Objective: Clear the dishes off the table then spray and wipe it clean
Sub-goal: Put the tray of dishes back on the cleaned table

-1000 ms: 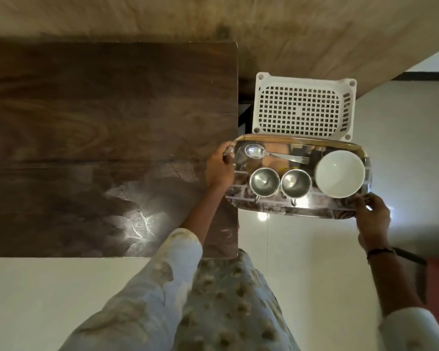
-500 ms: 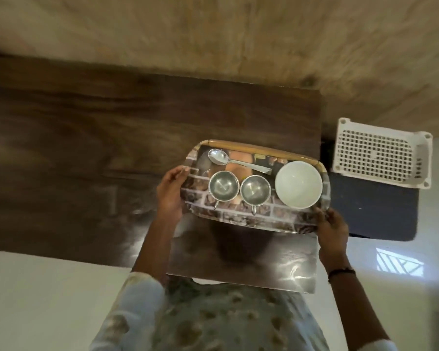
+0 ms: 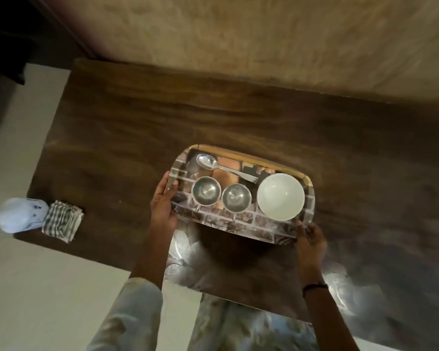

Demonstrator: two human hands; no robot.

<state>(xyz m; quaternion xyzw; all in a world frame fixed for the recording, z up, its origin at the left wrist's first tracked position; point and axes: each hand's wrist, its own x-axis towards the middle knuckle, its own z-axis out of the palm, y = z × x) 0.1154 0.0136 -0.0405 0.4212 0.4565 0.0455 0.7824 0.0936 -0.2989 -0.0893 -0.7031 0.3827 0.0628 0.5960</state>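
Carried back from the white crate, tray (image 3: 238,225) now over the counter (image 3: 238,117) — my left hand (image 3: 163,203) and right hand (image 3: 311,240) fingers clamped on its ends; stiff, glossy, loose cups (image 3: 205,191), bowl (image 3: 280,196), spoon (image 3: 222,168) — keep level.

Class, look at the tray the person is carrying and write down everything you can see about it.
The tray is a rounded rectangle with a glossy brick-pattern print and a golden far rim. It is held roughly level over the dark wooden table. The left hand grips its left end, the right hand its near right corner. It carries a spoon, two steel cups and a white bowl.
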